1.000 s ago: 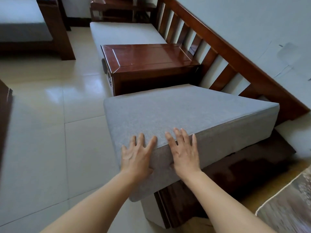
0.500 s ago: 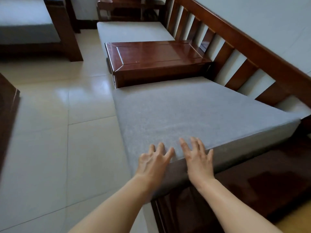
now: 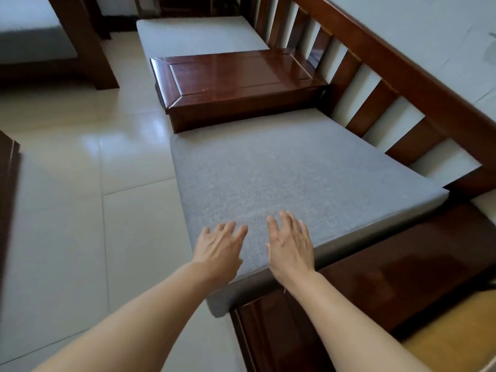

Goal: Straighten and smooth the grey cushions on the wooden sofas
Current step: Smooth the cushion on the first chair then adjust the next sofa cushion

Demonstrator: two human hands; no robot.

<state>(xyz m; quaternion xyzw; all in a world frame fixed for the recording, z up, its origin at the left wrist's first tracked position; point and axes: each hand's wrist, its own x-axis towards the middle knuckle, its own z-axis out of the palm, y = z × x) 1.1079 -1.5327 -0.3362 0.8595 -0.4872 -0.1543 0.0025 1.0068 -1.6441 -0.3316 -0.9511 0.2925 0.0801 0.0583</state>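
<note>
A pale tiled floor (image 3: pixel 80 210) fills the left side, and a dark wooden sofa (image 3: pixel 402 84) with a slatted back runs along the wall on the right. On its seat lies the grey cushion (image 3: pixel 281 178), flat, its far edge against a glossy wooden armrest box (image 3: pixel 236 81) and its near left corner hanging past the frame over the floor. Beyond the box sits a second, lighter cushion (image 3: pixel 196 36). Both hands are laid near the grey cushion's near edge, side by side and apart: the left hand (image 3: pixel 218 251) and the right hand (image 3: pixel 291 247) each have their fingers straight and slightly spread, holding nothing.
</note>
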